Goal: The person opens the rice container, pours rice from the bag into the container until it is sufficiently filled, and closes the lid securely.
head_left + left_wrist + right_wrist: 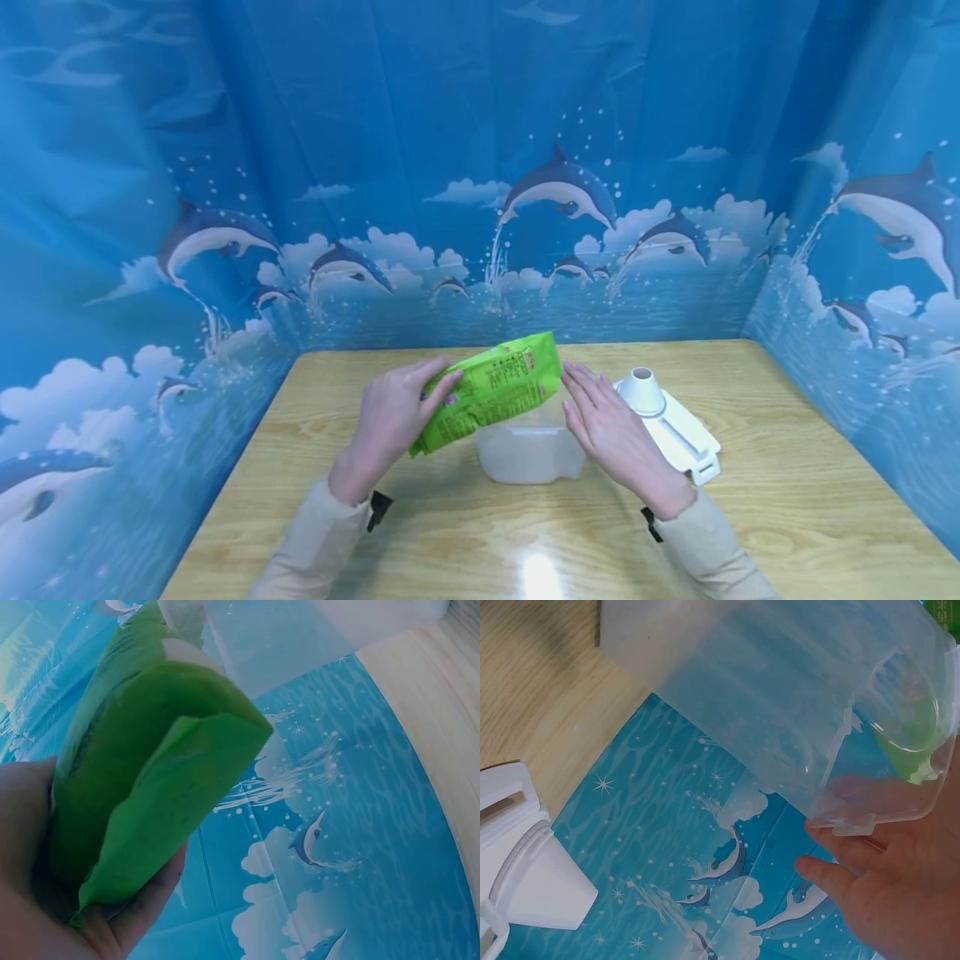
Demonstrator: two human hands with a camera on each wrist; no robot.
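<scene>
My left hand (393, 408) grips a bright green printed bag (491, 385), thumb lying on its near face. Tilted, the bag slants over a translucent plastic container (528, 457) standing on the table, its raised end to the right. From the left wrist view, the folded lower end of the bag (165, 795) shows close up. Beside the container's right side is my right hand (611, 429), fingers straight. In the right wrist view, those fingers reach up behind the clear wall of the container (765, 712), right at its rim. Whatever lies inside the bag is hidden.
A white plastic lid (678, 442) with a cone-shaped spout (643, 392) rests on the wooden table (420, 533), just beyond my right hand. Blue dolphin-print curtains (420, 108) enclose the table at the back and both sides.
</scene>
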